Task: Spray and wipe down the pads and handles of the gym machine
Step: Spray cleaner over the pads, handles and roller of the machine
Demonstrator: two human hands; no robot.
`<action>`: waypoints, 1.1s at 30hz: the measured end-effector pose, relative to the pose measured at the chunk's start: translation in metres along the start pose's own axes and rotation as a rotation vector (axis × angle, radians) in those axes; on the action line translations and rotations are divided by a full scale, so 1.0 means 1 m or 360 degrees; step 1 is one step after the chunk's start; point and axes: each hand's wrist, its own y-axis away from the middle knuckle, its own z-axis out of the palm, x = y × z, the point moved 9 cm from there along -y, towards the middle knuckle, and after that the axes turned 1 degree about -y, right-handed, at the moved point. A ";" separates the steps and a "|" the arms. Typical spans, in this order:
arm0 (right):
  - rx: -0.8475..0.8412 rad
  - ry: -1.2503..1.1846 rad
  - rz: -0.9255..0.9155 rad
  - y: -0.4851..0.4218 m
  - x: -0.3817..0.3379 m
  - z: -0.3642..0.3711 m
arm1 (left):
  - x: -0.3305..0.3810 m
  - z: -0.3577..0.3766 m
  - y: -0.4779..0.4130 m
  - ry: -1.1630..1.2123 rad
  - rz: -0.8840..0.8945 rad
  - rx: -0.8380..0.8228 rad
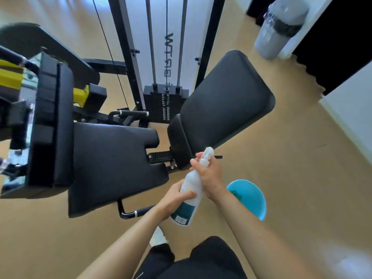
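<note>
Spraying looks to be the step in hand. The machine (122, 37) has its back pad (225, 97) and seat pad (112, 162) ahead. The bottle (190, 184) is held just before the back pad's lower end. The left hand (173, 200) has its fingers curled round the body, and the right hand (210, 175) has its fingers wrapped at the neck. Next, aim the nozzle at a pad and squeeze. The shroud (159, 47) lettering is upside down and unclear, and the bottle label is too small to read.

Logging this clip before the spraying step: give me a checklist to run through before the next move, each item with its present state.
1. Secure hold on the spray bottle: ok; the left grip holds its body, the right grip holds its neck by the trigger.
2. Its nozzle aimed at a pad: cannot tell; it sits near the back pad, at its lower end.
3. Nothing lying on the seat pad or back pad: ok.
4. Wiping cloth at hand: cannot tell; neither grip holds one, and the contents of the blue bucket are unclear.
5. A grip free to wipe: not ok; both hold the bottle.
</note>
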 end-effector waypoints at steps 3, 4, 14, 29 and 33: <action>0.0094 0.0008 -0.0060 -0.015 -0.019 0.003 | 0.016 -0.017 -0.018 -0.0093 0.0047 0.0023; 0.0110 0.0032 -0.0078 -0.019 -0.023 0.003 | 0.019 -0.020 -0.023 -0.0135 0.0061 0.0026; 0.0228 0.0104 -0.0183 -0.074 -0.024 -0.022 | 0.045 -0.018 -0.068 -0.0328 0.0020 0.0081; 0.0585 0.0352 -0.0085 -0.075 -0.022 -0.041 | 0.051 -0.012 -0.088 -0.0439 0.0018 -0.0152; 0.0537 0.0378 0.0061 -0.071 0.000 -0.021 | 0.030 -0.024 -0.076 -0.0400 -0.0063 -0.0157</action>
